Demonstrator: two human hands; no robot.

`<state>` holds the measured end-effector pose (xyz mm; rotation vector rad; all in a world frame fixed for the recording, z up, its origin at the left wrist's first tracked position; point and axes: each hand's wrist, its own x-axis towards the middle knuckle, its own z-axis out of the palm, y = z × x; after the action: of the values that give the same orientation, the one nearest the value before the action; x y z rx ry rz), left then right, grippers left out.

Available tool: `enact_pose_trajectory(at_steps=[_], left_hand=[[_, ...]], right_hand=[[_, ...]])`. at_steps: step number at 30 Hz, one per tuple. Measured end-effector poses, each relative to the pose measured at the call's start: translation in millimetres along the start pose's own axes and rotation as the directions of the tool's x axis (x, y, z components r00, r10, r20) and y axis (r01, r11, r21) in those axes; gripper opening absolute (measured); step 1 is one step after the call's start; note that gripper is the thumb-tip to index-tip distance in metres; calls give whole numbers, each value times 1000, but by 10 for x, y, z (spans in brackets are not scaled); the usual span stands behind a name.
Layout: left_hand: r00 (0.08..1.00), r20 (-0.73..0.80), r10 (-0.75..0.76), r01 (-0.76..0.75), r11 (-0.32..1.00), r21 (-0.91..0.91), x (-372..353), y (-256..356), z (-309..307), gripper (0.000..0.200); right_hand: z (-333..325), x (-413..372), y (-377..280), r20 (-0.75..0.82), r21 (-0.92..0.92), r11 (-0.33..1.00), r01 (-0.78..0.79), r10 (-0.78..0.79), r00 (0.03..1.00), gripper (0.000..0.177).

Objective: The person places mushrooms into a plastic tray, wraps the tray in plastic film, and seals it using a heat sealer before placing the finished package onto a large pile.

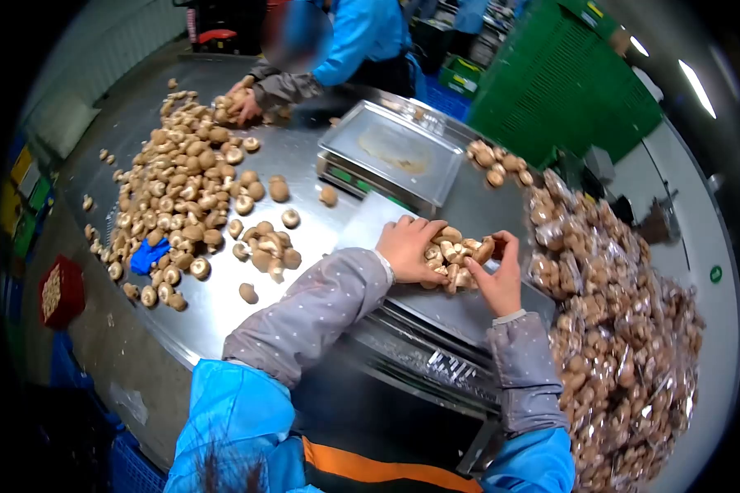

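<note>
Your left hand [409, 246] and right hand [502, 278] cup a mushroom cluster [452, 250] on the near side of the scale [368, 151]; light, even pressure from both palms should limit bruising and rolling.

Table [300, 164]: a lane runs between mushroom pile [177, 181] and scale [395, 152], with loose mushrooms [328, 195] in it.
Right side: bagged mushrooms [625, 353], heaped, block passage.
Beyond scale: green crate [559, 82].
</note>
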<state>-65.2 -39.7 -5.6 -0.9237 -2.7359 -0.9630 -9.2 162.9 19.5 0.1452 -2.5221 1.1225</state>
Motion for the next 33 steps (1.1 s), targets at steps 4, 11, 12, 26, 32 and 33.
enact_pose_trajectory(at_steps=[4,11,12,26,32,33], left_hand=[[968,96,232,-221,968,-119,-8,340,245,89],[943,82,321,-274,895,-351,47,549,343,107],[937,59,345,-305,889,-342,54,518,402,104],[925,52,377,-370,923,-109,-64,536,400,88],[927,105,361,-343,927,-155,-26,658,537,96],[927,84,365,-352,926,-138,-30,655,546,97]], right_hand=[[-570,-226,-209,26,-119,981,154,-152,988,57],[-352,-535,0,183,-256,927,276,-234,955,52],[-375,-531,61,182,-216,948,233,-195,964,50],[-365,-536,29,190,-288,926,245,-196,962,48],[-496,-545,129,219,-247,952,182,-129,967,54],[-484,-550,147,216,-220,959,178,-130,968,54]])
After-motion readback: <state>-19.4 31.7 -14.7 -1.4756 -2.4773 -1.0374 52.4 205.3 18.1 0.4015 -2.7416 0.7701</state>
